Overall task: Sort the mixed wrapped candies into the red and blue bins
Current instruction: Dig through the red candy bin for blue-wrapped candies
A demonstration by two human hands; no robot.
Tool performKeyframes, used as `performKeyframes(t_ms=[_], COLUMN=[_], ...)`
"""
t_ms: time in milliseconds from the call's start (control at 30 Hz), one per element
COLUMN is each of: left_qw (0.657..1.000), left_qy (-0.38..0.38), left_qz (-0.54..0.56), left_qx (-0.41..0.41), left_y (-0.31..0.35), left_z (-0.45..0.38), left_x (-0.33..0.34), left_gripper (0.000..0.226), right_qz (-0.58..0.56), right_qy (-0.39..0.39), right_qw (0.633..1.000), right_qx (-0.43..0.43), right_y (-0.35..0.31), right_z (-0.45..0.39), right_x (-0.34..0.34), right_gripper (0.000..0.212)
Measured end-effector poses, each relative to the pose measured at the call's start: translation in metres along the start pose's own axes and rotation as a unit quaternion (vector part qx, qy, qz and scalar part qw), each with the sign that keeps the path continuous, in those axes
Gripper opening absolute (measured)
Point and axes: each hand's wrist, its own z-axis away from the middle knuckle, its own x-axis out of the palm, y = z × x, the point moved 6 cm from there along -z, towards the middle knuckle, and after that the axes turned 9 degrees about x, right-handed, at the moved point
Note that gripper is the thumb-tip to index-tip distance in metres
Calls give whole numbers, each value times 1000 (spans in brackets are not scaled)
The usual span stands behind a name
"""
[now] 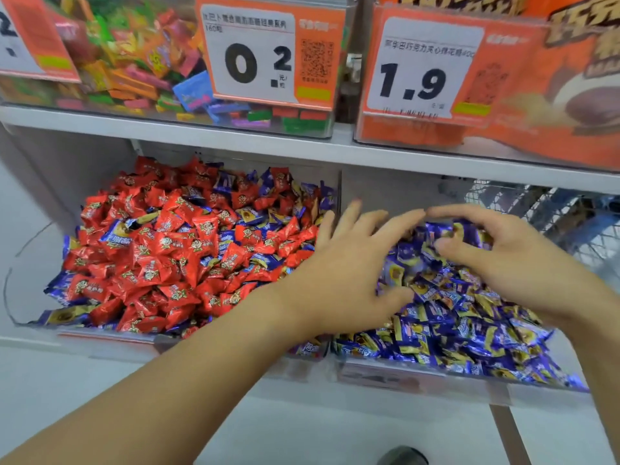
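we see two clear bins side by side on a low white shelf [235,391]. the left bin [110,337] is heaped mostly with red candies [174,250], and a good many blue candies [117,233] are mixed through the pile, thickest along its back and right side and at its front left corner. the right bin [385,374] holds blue candies only, as far as we can tell, a deep pile of blue and gold wrappers [469,330].

our left hand [349,273] reaches across from the lower left and hovers over the divider between the two bins, palm down, fingers spread and fairly straight, thumb out over the blue pile. its grip is open and we see nothing held in it. our right hand [503,256] comes in from the right over the back of the blue pile, fingers bent forward with the thumb tucked beneath them. the hand is blurred, so we cannot tell whether its grip holds a candy or nothing at all. the fingertips of the two hands nearly meet above the right bin.

on the shelf above stands a clear box of bright mixed sweets [141,68] with a price tag reading 0.2 [255,62], and beside it an orange tag reading 1.9 [416,78]. a wire basket [550,213] sits at the far right.
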Motion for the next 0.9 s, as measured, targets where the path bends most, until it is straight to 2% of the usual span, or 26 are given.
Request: performKeyframes(t_ms=[67, 100, 167, 233, 300, 400, 467, 667, 767, 833, 900], left_qw=[999, 997, 991, 986, 985, 968, 964, 973, 977, 978, 979], left_qy=[48, 81, 131, 145, 91, -61, -95, -74, -55, -41, -35], left_qz=[-17, -16, -23, -53, -113, -179, -168, -154, -141, -139, -137], left_qx=[5, 2, -23, -58, -92, -163, -183, -151, -148, -148, -147], left_y=[-9, -16, -34, -53, -70, -99, -112, -120, -123, -125, -128], left_z=[7, 12, 25, 39, 52, 79, 92, 102, 108, 111, 113], left_x=[-10, -17, -32, -45, -51, -48, -53, -66, -70, -73, -73], left_gripper=[72, 64, 46, 36, 52, 91, 97, 85, 75, 66, 54], right_qz=[62, 73, 92, 107, 113, 100, 124, 249, 291, 340, 383], right_qy=[9, 7, 26, 47, 60, 29, 4, -41, -107, -163, -186], right_qw=[998, 997, 995, 991, 987, 978, 964, 938, 926, 902, 882], right_qx=[-10, -13, -41, -63, -94, -182, -237, -239, -217, -211, -203], right_y=[2, 1, -4, -17, -36, -81, -104, -135, -142, -142, -139], right_z=[-4, -6, -13, -16, -16, -6, -9, -70, -89, -93, -94], right_x=[-1, 1, 7, 17, 33, 73, 101, 156, 175, 191, 205], right_gripper=[46, 47, 33, 23, 23, 20, 17, 45, 60, 69, 72])
